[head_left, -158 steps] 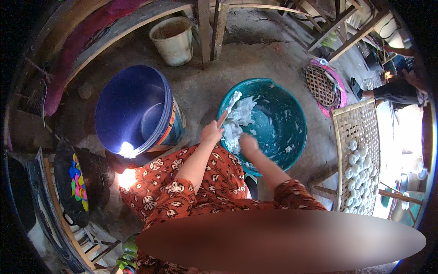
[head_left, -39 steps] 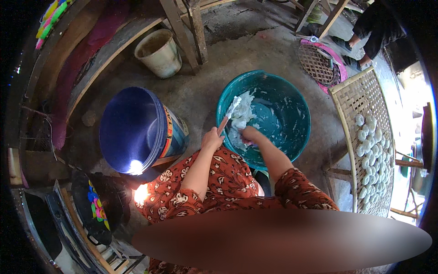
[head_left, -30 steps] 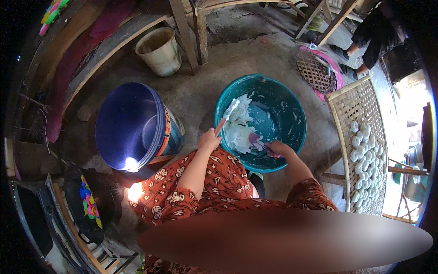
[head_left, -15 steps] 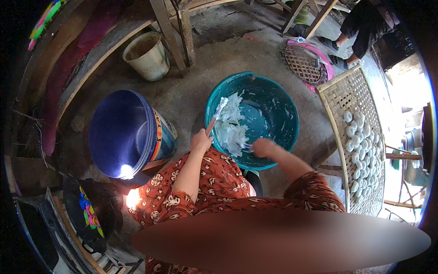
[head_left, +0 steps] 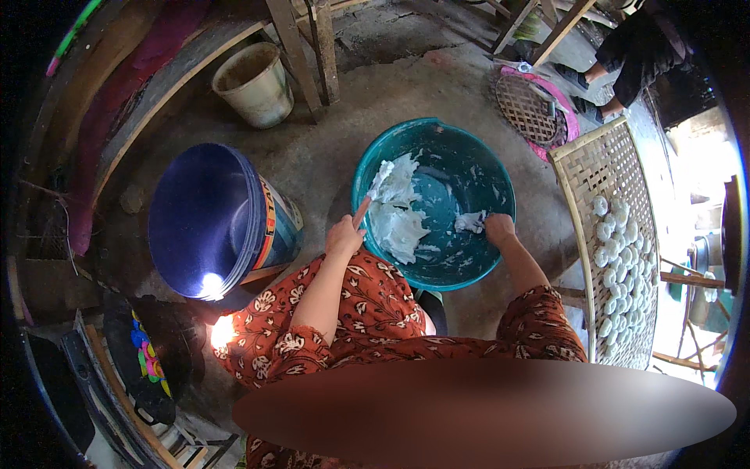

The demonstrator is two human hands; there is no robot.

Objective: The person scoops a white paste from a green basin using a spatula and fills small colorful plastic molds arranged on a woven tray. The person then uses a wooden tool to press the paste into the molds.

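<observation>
Teal basin (head_left: 439,195), white paste (head_left: 397,230) inside — blue bucket (head_left: 201,215) nearby, lettered

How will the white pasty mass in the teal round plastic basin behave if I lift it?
The white pasty mass would probably sag, lying as it does in a ragged heap. It seems likely to stick: white smears cling across the teal round plastic basin.

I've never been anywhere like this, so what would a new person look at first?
Probably the big teal basin in the middle, with white paste smeared inside and the left hand gripping a brown stick at its near left edge. Then maybe the huge blue bucket on the left. Over on the right, lots of small white lumps crowd a woven panel.
</observation>
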